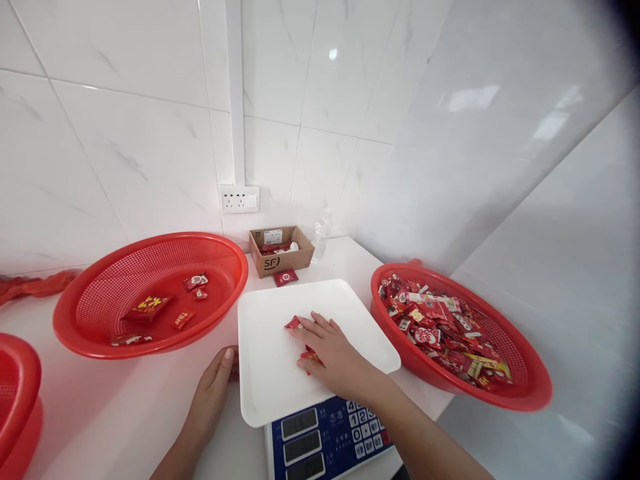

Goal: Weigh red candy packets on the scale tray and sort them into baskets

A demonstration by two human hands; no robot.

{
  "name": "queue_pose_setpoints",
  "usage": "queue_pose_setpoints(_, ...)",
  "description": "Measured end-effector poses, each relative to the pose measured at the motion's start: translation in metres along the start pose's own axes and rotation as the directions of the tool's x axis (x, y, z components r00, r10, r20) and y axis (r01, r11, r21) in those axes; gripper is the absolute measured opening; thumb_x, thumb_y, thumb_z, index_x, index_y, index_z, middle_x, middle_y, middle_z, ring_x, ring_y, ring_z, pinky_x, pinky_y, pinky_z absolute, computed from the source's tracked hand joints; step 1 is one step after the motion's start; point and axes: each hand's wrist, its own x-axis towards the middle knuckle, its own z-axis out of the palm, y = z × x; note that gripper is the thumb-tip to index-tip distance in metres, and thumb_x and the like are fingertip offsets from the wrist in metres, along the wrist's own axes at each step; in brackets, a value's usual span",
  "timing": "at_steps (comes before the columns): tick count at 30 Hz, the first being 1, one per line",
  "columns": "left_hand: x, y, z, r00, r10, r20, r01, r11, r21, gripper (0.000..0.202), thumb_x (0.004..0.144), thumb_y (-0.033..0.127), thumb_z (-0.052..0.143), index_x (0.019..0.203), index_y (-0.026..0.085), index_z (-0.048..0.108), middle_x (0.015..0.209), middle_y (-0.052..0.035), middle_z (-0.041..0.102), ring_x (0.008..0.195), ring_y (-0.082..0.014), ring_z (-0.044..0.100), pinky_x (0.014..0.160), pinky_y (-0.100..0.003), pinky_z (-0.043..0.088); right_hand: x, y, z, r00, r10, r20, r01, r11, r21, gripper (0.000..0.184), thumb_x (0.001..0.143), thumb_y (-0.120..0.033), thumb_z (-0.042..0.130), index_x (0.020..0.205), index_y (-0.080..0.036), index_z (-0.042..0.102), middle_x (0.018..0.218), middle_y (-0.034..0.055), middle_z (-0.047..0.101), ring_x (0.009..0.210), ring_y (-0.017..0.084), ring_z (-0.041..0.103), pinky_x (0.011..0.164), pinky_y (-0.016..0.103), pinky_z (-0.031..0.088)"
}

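Observation:
My right hand (330, 353) rests over several small red-wrapped candies (295, 323) on the white scale tray (265, 393). Its fingers are stretched and spread, partly covering the wrappers. My left hand (214, 387) is at the tray's left edge with the thumb up. Its other fingers are mostly hidden or in shade, so whether they hold anything is unclear. Below the tray shows the blue panel of a digital scale (330, 433), with displays and number keys.
To the right stands a red basket (537, 387) heaped with red packets (440, 327). On the left, another red basket (90, 340) holds several packets; a third basket (23, 380) is cut off. Behind are a cardboard box (285, 263), a single packet (286, 277) and a clear bottle (321, 233).

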Motion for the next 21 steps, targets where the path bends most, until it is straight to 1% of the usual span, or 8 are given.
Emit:
queue_pose_setpoints(3, -0.002, 0.005, 0.001, 1.0, -0.019, 0.006, 0.019, 1.0, 0.001, 0.05, 0.083, 0.059, 0.042, 0.101, 0.019, 0.065, 0.1, -0.0058, 0.069, 0.089, -0.0238, 0.062, 0.073, -0.032, 0.052, -0.005, 0.013, -0.004, 0.998, -0.055, 0.031, 0.056, 0.998, -0.006, 0.042, 0.084, -0.017, 0.046, 0.122, -0.029, 0.059, 0.144, -0.003, 0.038, 0.139, 0.025, 0.016, 0.112, 0.049, 0.012)
queue_pose_setpoints(5, -0.004, 0.008, 0.001, 1.0, -0.028, 0.008, 0.028, 1.0, 0.006, 0.05, 0.084, 0.059, 0.041, 0.101, 0.019, 0.065, 0.101, -0.0058, 0.069, 0.09, -0.024, 0.062, 0.074, -0.033, 0.052, -0.009, 0.022, -0.009, 0.998, -0.057, 0.013, 0.057, 0.998, -0.026, 0.04, 0.083, -0.009, 0.041, 0.107, -0.026, 0.068, 0.139, -0.0014, 0.045, 0.137, 0.024, 0.021, 0.111, 0.051, 0.013)
queue_pose_setpoints(8, -0.004, 0.01, 0.0, 1.0, -0.024, 0.012, 0.024, 1.0, 0.013, 0.05, 0.084, 0.058, 0.04, 0.102, 0.019, 0.064, 0.101, -0.0058, 0.068, 0.091, -0.0242, 0.061, 0.075, -0.034, 0.051, -0.016, 0.032, -0.017, 0.99, -0.001, -0.144, 0.001, 1.0, -0.002, 0.039, 0.081, -0.005, 0.036, 0.09, -0.022, 0.071, 0.136, 0.002, 0.049, 0.135, 0.023, 0.028, 0.11, 0.05, 0.021)
queue_pose_setpoints(10, -0.004, 0.009, 0.0, 1.0, -0.016, 0.018, 0.016, 1.0, 0.015, 0.049, 0.085, 0.058, 0.04, 0.103, 0.019, 0.064, 0.101, -0.006, 0.068, 0.091, -0.0244, 0.061, 0.076, -0.034, 0.051, -0.021, 0.035, -0.02, 0.96, 0.072, -0.27, -0.059, 0.997, 0.057, 0.034, 0.084, -0.011, 0.037, 0.094, -0.021, 0.069, 0.135, 0.0047, 0.05, 0.132, 0.022, 0.034, 0.108, 0.046, 0.028)
queue_pose_setpoints(12, -0.003, 0.007, -0.001, 1.0, -0.015, 0.019, 0.015, 1.0, 0.018, 0.049, 0.085, 0.058, 0.04, 0.102, 0.019, 0.064, 0.1, -0.006, 0.068, 0.091, -0.0244, 0.061, 0.075, -0.034, 0.051, -0.027, 0.036, -0.02, 0.932, 0.162, -0.324, -0.141, 0.986, 0.089, 0.033, 0.087, -0.022, 0.04, 0.11, -0.02, 0.064, 0.135, 0.0071, 0.048, 0.128, 0.022, 0.039, 0.106, 0.044, 0.031)
queue_pose_setpoints(16, -0.003, 0.007, 0.0, 1.0, -0.021, 0.018, 0.021, 1.0, 0.012, 0.049, 0.084, 0.058, 0.04, 0.101, 0.019, 0.065, 0.099, -0.0058, 0.069, 0.089, -0.0238, 0.061, 0.074, -0.033, 0.052, -0.036, 0.035, -0.017, 0.934, 0.264, -0.242, -0.256, 0.965, 0.065, 0.051, 0.085, -0.038, 0.049, 0.133, -0.023, 0.046, 0.143, 0.0064, 0.039, 0.132, 0.025, 0.033, 0.108, 0.043, 0.028)
queue_pose_setpoints(19, -0.003, 0.008, 0.001, 1.0, -0.013, 0.011, 0.013, 1.0, 0.017, 0.049, 0.084, 0.058, 0.041, 0.099, 0.019, 0.066, 0.098, -0.0058, 0.069, 0.088, -0.0238, 0.062, 0.073, -0.033, 0.052, -0.039, 0.038, -0.014, 0.944, 0.286, -0.167, -0.278, 0.958, 0.068, 0.057, 0.083, -0.039, 0.051, 0.137, -0.025, 0.041, 0.146, 0.0035, 0.033, 0.135, 0.025, 0.026, 0.109, 0.043, 0.027)
queue_pose_setpoints(21, -0.003, 0.009, 0.001, 1.0, -0.011, 0.002, 0.01, 1.0, 0.024, 0.049, 0.083, 0.059, 0.042, 0.098, 0.019, 0.066, 0.096, -0.0058, 0.069, 0.087, -0.0241, 0.062, 0.072, -0.033, 0.052, -0.037, 0.043, -0.012, 0.938, 0.301, -0.168, -0.298, 0.953, 0.047, 0.056, 0.084, -0.037, 0.05, 0.137, -0.023, 0.041, 0.147, 0.0043, 0.033, 0.136, 0.024, 0.024, 0.11, 0.043, 0.025)
